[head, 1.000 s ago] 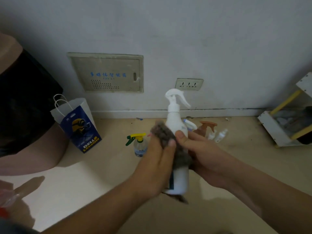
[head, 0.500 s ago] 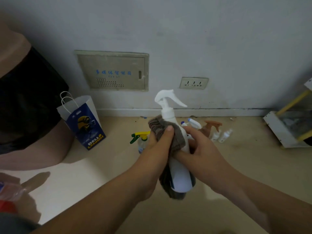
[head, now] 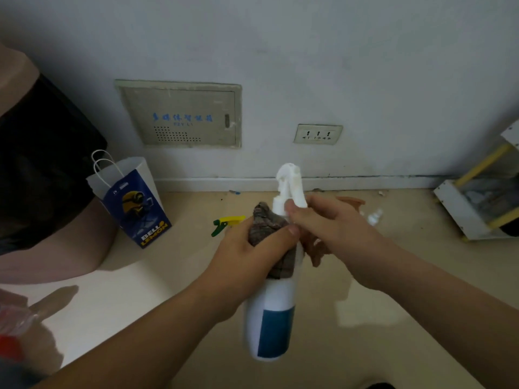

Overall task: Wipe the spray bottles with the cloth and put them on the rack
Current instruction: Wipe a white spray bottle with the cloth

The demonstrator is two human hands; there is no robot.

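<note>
Curling round the bunched, rough grey-brown cloth [head: 266,228], my left hand's [head: 244,254] fingers and thumb press it against the shoulder of the white spray bottle [head: 271,318]. My right hand [head: 337,228] pinches the neck just under the trigger head, thumb on the near side. The bottle is held off the floor between both hands; it is smooth plastic with a blue label low on its body. My hands cover much of the clutter on the floor behind: a yellow-and-green trigger bottle [head: 224,222], a brown trigger top [head: 352,201] and a small white bottle [head: 375,216]. Well off to the right stands the white rack [head: 455,209] with yellow posts. To the left, a glossy blue-and-white paper bag [head: 132,200] sits beside a black-lined bin [head: 42,164].
</note>
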